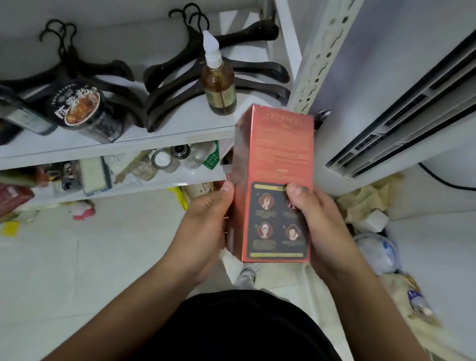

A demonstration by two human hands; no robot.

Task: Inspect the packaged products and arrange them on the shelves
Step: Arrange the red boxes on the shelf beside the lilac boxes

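Holding red box (278, 155) before cluttered white shelf (179, 120); floor (84, 268) possibly tiled

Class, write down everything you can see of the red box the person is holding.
The red box is a tall rectangular carton, coppery red and glossy, and looks closed. Its facing side carries fine print above and a dark panel below with four round illustrations between yellow bands. It is held roughly upright in the air, in front of the white shelf edge. The left hand grips its left side, thumb on the edge; the right hand grips its right side, thumb on the panel's top.
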